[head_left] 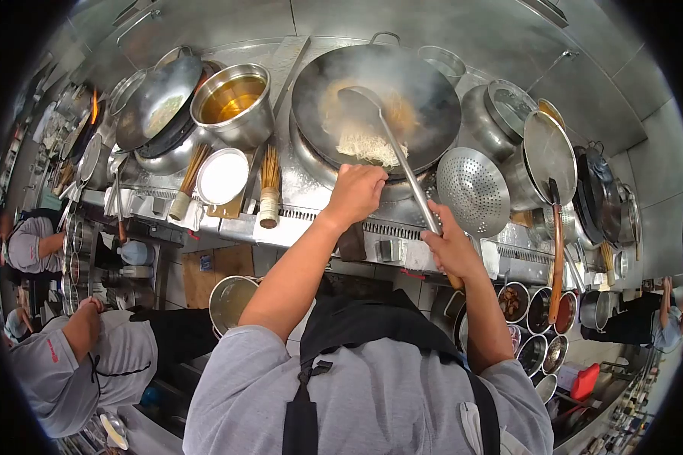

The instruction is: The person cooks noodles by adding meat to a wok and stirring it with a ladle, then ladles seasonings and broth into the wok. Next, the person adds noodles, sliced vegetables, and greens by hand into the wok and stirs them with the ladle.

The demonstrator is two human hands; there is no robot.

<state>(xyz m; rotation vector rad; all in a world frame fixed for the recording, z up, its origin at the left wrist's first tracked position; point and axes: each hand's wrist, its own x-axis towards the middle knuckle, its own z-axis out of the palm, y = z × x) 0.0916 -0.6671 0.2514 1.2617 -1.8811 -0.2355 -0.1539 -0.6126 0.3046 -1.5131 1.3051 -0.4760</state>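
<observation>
Just beyond the hands point(358, 194) point(454, 241), noodles point(371, 149) lie in the wok point(437, 114).

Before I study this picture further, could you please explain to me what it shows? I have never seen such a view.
No machine is here, only a person working bare-handed. The single picture comes from a camera on this person's head, looking forward and down. The right hand holds the long handle of a ladle, whose bowl is inside the large wok. The left hand looks closed at the wok's near rim; what it grips is hidden. Pale, noodle-like strands lie in the wok. On the metal stove top, left of the wok, is a pot of amber liquid; to the right is a perforated strainer.
</observation>
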